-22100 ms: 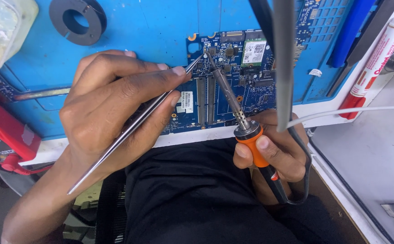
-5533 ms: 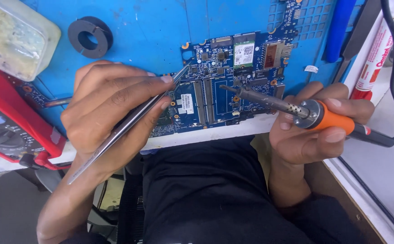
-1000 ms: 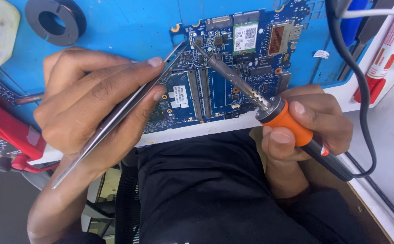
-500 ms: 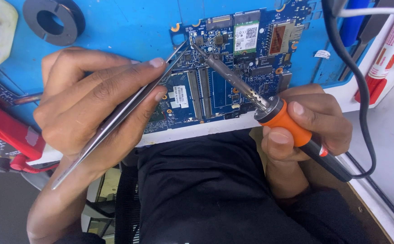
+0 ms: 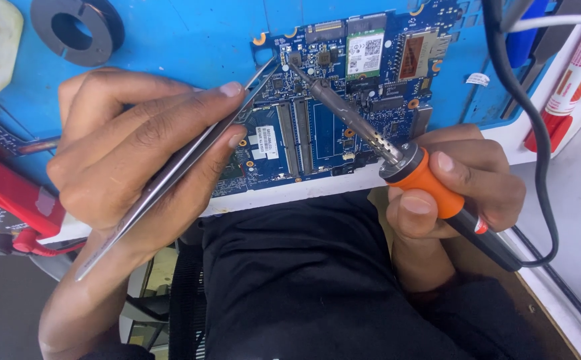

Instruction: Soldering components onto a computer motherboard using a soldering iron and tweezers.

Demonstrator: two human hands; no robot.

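— Where's the board from where you're watching?

— I see the blue rectangular circuit board (image 5: 344,100) lying flat on the bright blue work mat (image 5: 170,33), toward twelve o'clock from the person's black-clad lap. Both tool tips meet near its upper left corner, just apart from each other.

— Which hand has what?

— The right hand (image 5: 457,187) is wrapped tight round the orange grip of the soldering iron with the grey metal shaft (image 5: 370,130), which slants up toward eleven o'clock, its tip down on the board. The left hand (image 5: 137,153) pinches the long steel tweezers (image 5: 184,160) between thumb and fingers; they point toward one o'clock, tips at the board. I can't tell whether the tips hold anything.

— And around that?

— At eleven o'clock a black ring (image 5: 77,30) lies on the mat. At nine o'clock I see a red meter body (image 5: 10,193). A black cable (image 5: 530,133) curves down at three o'clock, beside a red-and-white marker pen (image 5: 570,73).
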